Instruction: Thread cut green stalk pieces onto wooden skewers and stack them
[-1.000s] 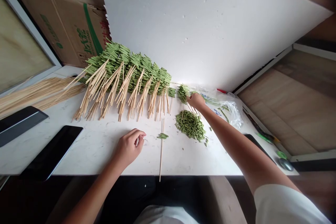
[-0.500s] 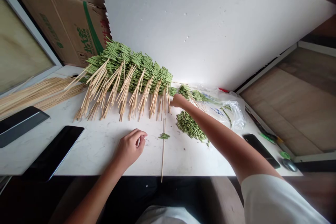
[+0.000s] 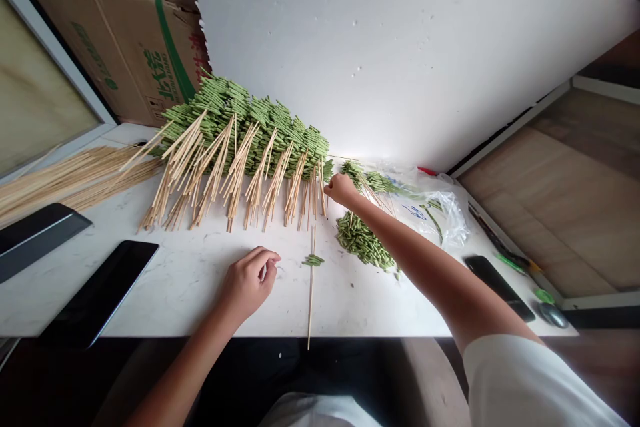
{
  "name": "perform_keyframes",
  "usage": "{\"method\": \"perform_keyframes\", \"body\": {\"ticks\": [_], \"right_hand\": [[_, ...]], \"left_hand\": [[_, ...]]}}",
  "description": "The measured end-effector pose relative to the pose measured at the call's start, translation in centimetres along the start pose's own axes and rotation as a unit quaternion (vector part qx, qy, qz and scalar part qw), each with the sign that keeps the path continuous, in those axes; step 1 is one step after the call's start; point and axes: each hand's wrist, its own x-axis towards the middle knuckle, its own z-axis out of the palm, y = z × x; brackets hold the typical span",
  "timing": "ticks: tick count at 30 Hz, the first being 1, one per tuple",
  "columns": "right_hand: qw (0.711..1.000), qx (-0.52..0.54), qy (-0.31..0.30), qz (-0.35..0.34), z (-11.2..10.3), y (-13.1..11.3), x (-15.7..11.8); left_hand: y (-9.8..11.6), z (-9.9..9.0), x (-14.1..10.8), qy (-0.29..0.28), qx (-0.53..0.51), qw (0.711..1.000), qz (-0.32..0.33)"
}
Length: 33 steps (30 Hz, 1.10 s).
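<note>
My left hand (image 3: 253, 280) rests on the white table, its fingers loosely curled with nothing visible in them. Just right of it, a single bamboo skewer (image 3: 311, 307) lies pointing toward me, with a few short green bean pieces (image 3: 313, 259) on it. My right arm reaches forward. My right hand (image 3: 343, 189) is closed beside the right end of a large stack of bean skewers (image 3: 265, 140); whether a skewer is between the fingertips is hidden. The bare sticks (image 3: 270, 187) of the stack point toward me. Near the right forearm lies a pile of cut green beans (image 3: 363, 240).
Loose bamboo skewers (image 3: 75, 170) lie at the left, behind two dark phones (image 3: 105, 293). More bean skewers (image 3: 377, 181) and a clear plastic bag (image 3: 450, 213) are at the back right. Another phone (image 3: 497, 287) lies right. A white board (image 3: 350, 47) stands behind.
My right hand has shifted slightly up and to the right, uncovering a little more of the stack's right end. My left hand and the single skewer have stayed in place.
</note>
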Motion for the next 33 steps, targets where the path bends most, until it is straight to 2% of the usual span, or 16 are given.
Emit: {"method": "perform_keyframes", "body": {"ticks": [19, 33], "right_hand": [[0.998, -0.006, 0.043, -0.039, 0.6, 1.6, -0.6], [0.997, -0.077, -0.005, -0.030, 0.6, 0.2, -1.7]], "left_hand": [[0.1, 0.0, 0.1, 0.003, 0.002, 1.000, 0.012], [0.1, -0.1, 0.1, 0.001, 0.003, 1.000, 0.014]]}}
